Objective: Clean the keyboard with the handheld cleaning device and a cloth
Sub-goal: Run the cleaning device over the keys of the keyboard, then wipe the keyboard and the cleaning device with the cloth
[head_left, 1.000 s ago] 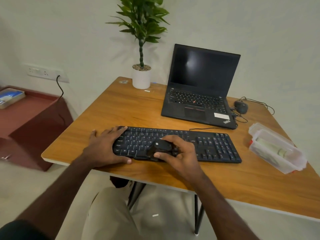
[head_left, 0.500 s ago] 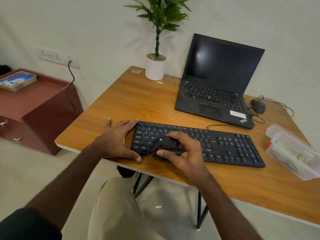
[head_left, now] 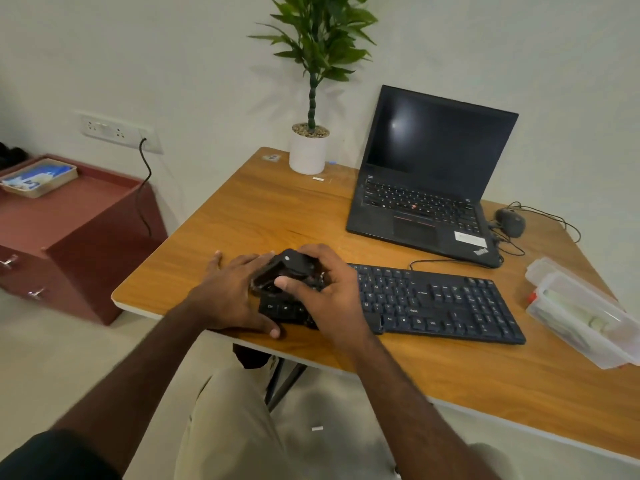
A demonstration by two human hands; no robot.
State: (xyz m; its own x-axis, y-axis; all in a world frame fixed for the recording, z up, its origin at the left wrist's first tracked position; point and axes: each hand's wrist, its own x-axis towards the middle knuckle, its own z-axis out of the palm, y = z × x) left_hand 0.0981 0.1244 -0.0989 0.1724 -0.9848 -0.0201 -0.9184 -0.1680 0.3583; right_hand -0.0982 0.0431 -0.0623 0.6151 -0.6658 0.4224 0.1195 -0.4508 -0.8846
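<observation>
Spanning the desk (head_left: 467,386) front, the keyboard (head_left: 443,303) lay flat. At its left end the left hand (head_left: 232,296) pressed flat, fingers relaxed, steadying it. The right hand (head_left: 329,289) gripped the cleaner (head_left: 284,270) on the keys; slow, overlapping row-by-row passes would probably serve best.

Office/home desk – wood table (head_left: 263,216) w/ laptop (head_left: 429,181), ext. keyboard (head_left: 443,303), mouse (head_left: 510,221) – potted plant (head_left: 310,147).
</observation>
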